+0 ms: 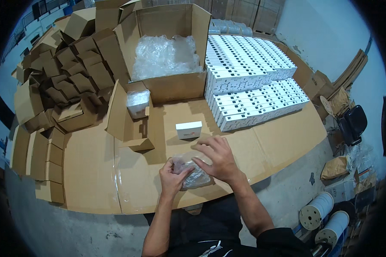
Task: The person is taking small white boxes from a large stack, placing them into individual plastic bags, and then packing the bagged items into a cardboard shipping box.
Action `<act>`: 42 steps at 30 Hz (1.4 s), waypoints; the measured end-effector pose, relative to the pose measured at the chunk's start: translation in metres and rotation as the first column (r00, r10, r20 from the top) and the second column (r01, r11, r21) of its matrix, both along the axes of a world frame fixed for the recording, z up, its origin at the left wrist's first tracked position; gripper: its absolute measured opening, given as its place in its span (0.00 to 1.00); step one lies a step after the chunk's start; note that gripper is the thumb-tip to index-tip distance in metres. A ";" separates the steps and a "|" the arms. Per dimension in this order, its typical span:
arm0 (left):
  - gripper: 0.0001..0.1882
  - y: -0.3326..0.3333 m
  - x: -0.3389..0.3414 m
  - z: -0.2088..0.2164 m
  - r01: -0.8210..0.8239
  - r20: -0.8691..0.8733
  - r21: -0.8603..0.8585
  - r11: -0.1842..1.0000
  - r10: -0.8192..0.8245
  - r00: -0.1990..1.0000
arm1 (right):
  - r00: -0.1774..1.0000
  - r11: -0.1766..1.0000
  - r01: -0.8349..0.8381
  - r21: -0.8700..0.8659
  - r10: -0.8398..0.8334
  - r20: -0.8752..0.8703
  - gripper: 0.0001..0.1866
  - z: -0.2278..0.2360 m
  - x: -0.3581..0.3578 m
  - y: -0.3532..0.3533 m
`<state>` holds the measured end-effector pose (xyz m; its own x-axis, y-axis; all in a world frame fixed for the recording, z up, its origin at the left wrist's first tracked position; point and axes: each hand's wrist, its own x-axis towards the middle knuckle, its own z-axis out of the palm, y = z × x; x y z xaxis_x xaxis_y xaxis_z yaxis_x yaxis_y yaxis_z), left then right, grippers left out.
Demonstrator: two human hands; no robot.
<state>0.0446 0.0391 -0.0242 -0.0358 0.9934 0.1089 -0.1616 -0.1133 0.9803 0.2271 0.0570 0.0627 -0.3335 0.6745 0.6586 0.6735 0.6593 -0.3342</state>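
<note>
At the near edge of the cardboard-covered table, my left hand (170, 176) is closed on a crumpled piece of clear bubble wrap (195, 176). What lies inside the wrap, if anything, I cannot make out. My right hand (217, 159) is over the wrap's right side, fingers apart, its thumb close to the plastic. Just beyond the hands stands a small white box (188, 130). Left of it, an open brown carton (121, 115) holds a bubble-wrapped white package (138, 104) at its far end.
A large open carton (171, 88) full of bubble wrap (167, 55) stands at the back. White boxes (253, 85) are stacked in rows at the right. Many open brown cartons (79, 64) crowd the left. Cable spools (316, 210) lie on the floor at right.
</note>
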 end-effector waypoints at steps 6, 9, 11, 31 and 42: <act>0.19 0.002 -0.001 -0.008 -0.032 -0.209 0.064 0.997 0.045 0.977 | 0.991 0.998 -0.004 -0.069 0.013 0.137 0.10 -0.004 -0.005 0.008; 0.20 0.001 -0.001 0.001 -0.090 -0.217 0.050 0.995 0.099 0.971 | 0.987 0.998 -0.029 -0.047 0.036 0.156 0.10 -0.009 -0.001 0.010; 0.20 0.002 0.000 0.004 -0.103 -0.237 0.052 0.993 0.112 0.965 | 0.986 0.997 -0.051 -0.051 0.059 0.154 0.09 -0.006 -0.001 0.010; 0.28 -0.002 -0.002 -0.004 -0.032 -0.268 0.003 0.999 0.031 0.963 | 0.913 0.924 -0.305 -0.232 0.353 0.204 0.10 -0.005 0.001 0.024; 0.39 -0.005 -0.002 0.010 -0.035 -0.284 0.063 0.997 0.051 0.957 | 0.889 0.634 -0.359 -0.685 0.457 -0.043 0.35 0.026 -0.003 0.030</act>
